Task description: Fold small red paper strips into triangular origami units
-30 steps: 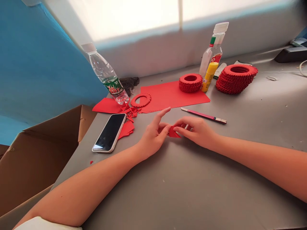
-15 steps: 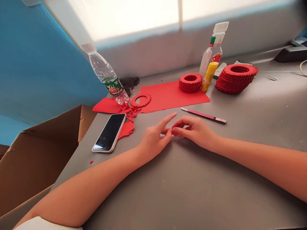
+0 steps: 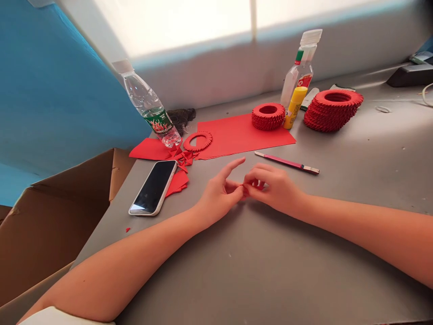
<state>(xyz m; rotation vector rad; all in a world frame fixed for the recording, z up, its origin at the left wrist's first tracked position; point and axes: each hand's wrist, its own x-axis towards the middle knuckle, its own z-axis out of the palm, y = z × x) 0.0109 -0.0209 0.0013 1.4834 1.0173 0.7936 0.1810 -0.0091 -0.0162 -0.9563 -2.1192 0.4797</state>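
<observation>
Between my two hands is a small piece of red paper (image 3: 246,191), mostly hidden by the fingers. My left hand (image 3: 219,194) pinches it with thumb and fingers, its index finger stretched out above. From the other side, my right hand (image 3: 275,184) grips the same piece with bent fingers. Behind the right hand lies a slim utility knife (image 3: 287,162) with a pink handle. To the left of my hands are folded red paper pieces (image 3: 184,159) in a loose heap and a stack of small red paper slips (image 3: 177,183).
A phone (image 3: 154,187) lies at the left, beneath a leaning water bottle (image 3: 152,108). Red paper sheets (image 3: 230,135) carry a ring stack (image 3: 268,116). Nearby are a single folded ring (image 3: 198,141), a yellow glue stick (image 3: 295,108), a taller ring stack (image 3: 333,110) and a cardboard box (image 3: 50,225).
The fingers of my right hand have curled closer around the red paper piece, which now shows less. My left index finger has shifted slightly. Things on the table stay put.
</observation>
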